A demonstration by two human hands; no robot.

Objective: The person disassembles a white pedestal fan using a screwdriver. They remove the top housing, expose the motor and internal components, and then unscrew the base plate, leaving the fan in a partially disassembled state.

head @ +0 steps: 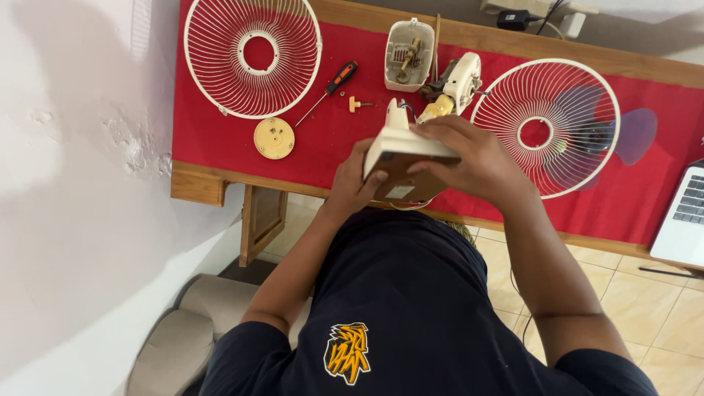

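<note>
I hold a cream fan base [402, 147] tilted on its edge over the near side of the red-covered table [213, 139]; its brown underside with a white label faces me. My left hand [352, 183] grips its left lower side, thumb on the underside. My right hand [469, 158] is wrapped over its top and right side. Just beyond the base lie the cream fan motor [462, 77] and a yellowish part [438, 108].
A white fan grille [253, 55] lies at the far left, another grille over a translucent blade [546, 125] at the right. Between them: a screwdriver [334, 84], a round cream cap [274, 138], a small knob [356, 104], an open motor cover [408, 55]. A laptop [682, 220] sits at the right edge.
</note>
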